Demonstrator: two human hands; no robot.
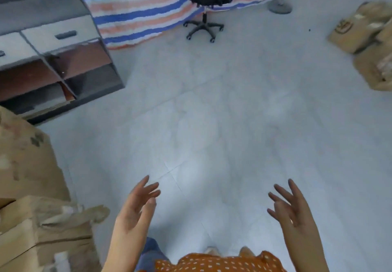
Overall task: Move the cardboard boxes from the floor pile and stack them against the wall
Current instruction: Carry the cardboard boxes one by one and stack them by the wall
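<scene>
Pale tiled floor lies open ahead; left hand and right hand hover spread, holding nothing. Cardboard boxes sit far right, stacked boxes at left edge.

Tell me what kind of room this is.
Probably a storeroom or back office, not a home. Cardboard boxes are piled on the tiled floor, a striped tarp hangs at the back, and an office chair and a drawer cabinet stand nearby.
</scene>
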